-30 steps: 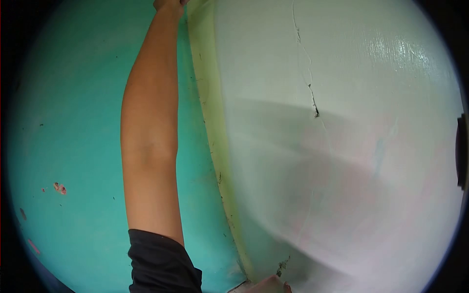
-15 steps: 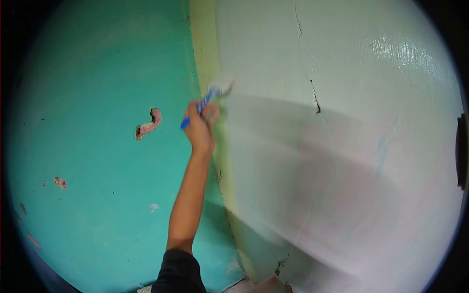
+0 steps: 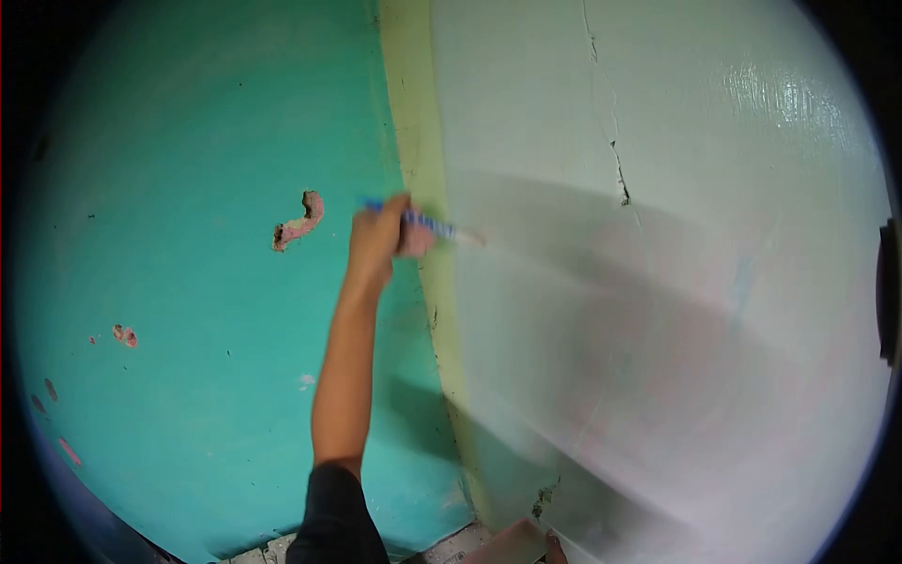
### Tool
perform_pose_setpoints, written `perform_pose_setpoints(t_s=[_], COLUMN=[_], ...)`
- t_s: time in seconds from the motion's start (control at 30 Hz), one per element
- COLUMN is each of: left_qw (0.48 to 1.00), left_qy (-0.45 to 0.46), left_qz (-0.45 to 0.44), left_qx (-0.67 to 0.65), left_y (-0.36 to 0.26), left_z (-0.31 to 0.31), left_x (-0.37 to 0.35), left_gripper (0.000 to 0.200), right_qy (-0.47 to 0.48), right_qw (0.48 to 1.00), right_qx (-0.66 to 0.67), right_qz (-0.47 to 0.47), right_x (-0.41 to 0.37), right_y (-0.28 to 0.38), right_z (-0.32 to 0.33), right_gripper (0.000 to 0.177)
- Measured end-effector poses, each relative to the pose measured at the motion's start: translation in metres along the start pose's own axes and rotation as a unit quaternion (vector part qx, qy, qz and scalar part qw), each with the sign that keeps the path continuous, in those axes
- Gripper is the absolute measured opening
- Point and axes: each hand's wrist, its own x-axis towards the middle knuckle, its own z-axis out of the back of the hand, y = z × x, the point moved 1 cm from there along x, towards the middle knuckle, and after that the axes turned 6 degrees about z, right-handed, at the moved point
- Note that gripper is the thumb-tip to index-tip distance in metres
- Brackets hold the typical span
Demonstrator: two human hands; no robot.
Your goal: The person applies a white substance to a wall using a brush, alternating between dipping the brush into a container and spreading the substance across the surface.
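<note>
My left hand is wrapped round the blue handle of a paintbrush, smeared by motion. The brush points right, its pale bristles close over the white wall just past the corner. My left arm reaches up in front of the green wall, with a dark sleeve at the bottom. At the lower edge, the fingers of my right hand show in part against a pinkish, straight-edged object; I cannot tell what kind it is.
A yellowish strip runs down the corner between the walls. A crack splits the white surface, with a broken patch low down. Chipped plaster marks the green wall. A dark object stands at the right edge.
My left hand has moved slightly down and left. The brush has swung from pointing up and right to pointing right and slightly down. The view has shifted a little.
</note>
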Motion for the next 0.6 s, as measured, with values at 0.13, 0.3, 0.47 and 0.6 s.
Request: perform_pose_setpoints(t_s=[0.13,0.3,0.47,0.6], left_qw=[0.995,0.961,0.94,0.95], left_qy=[0.031,0.012,0.033,0.01], left_qz=[-0.089,-0.256,-0.263,-0.178], left_qx=[-0.029,-0.108,-0.214,-0.254], left_y=[-0.117,-0.206,-0.162,-0.065], left_z=[-0.026,-0.043,-0.06,-0.061], left_x=[0.067,0.082,0.088,0.051], left_gripper=[0.023,0.027,0.03,0.032], right_qy=[-0.003,-0.007,-0.003,0.002], right_qw=[1.0,1.0,1.0,1.0], right_qx=[0.002,0.004,0.004,0.002], right_qz=[0.001,0.0,0.001,0.003], right_x=[-0.002,-0.006,-0.013,-0.017], right_y=[-0.002,-0.005,-0.008,-0.012], right_z=[0.002,0.003,0.006,0.01], right_gripper=[0.067,0.068,0.068,0.068])
